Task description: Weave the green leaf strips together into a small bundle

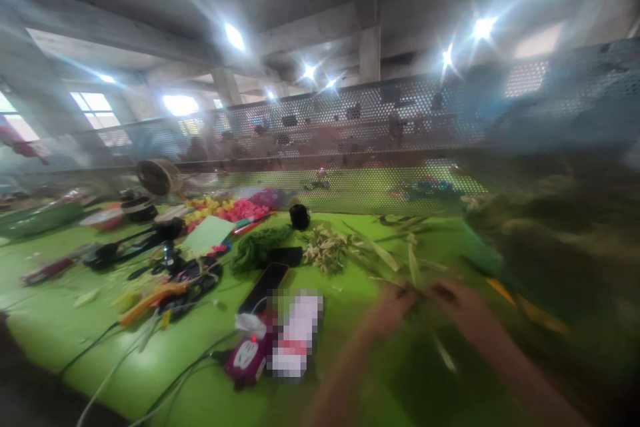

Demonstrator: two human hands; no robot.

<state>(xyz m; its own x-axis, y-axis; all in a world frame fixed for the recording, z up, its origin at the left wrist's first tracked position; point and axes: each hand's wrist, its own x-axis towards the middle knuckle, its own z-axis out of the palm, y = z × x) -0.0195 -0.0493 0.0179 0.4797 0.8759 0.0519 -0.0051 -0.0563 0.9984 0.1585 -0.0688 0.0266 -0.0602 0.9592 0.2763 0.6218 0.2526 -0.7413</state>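
Note:
My left hand (395,303) and my right hand (457,300) meet low at the right over the green table (100,347). Both are smeared by motion, so their fingers cannot be made out. Between them lies something thin and dark green (420,292), perhaps a stem or leaf strip; whether either hand grips it is unclear. Pale leaf strips (395,253) lie just beyond my hands. A blurred mass of green foliage (560,233) fills the right side.
A black phone (264,285) and a magenta device with cables (247,357) lie left of my hands. Scissors and tools (170,287), a green leaf bunch (260,247), pale dried flowers (325,247), pink and yellow flowers (230,208) and a perforated metal screen (350,127) stand behind.

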